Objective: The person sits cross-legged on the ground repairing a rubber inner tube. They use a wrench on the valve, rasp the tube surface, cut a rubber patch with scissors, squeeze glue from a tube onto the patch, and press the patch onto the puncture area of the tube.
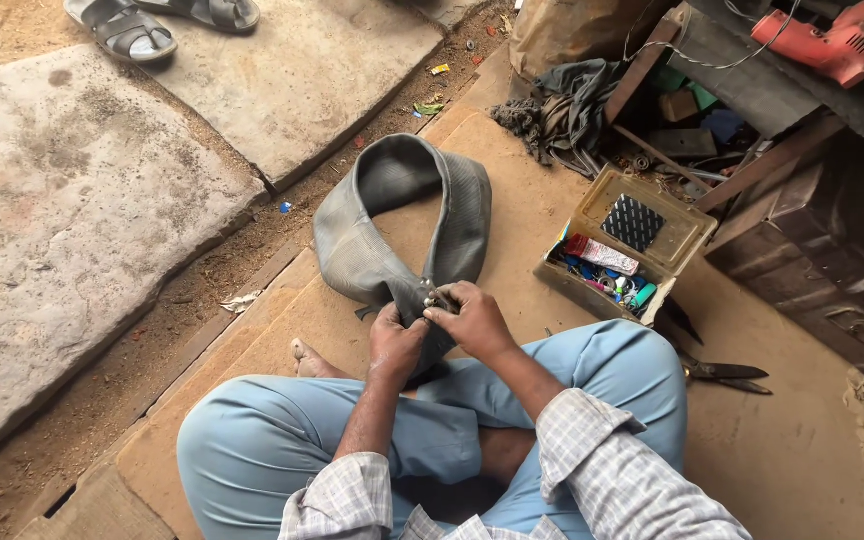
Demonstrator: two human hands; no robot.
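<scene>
A grey rubber inner tube point(372, 225) lies folded in a loop on a brown board in front of my crossed legs. My left hand point(394, 340) grips the near end of the tube. My right hand point(472, 318) pinches a small metal valve point(440, 298) on that same end, fingers closed around it. Both hands are close together, just above my knees in light blue trousers.
An open box point(620, 248) of small tubes and bits sits at my right. Black scissors point(727, 375) lie on the board beside my right knee. A red drill point(837, 40), rags and tools are piled at back right. Stone slabs point(72, 200) and sandals point(122, 28) are at left.
</scene>
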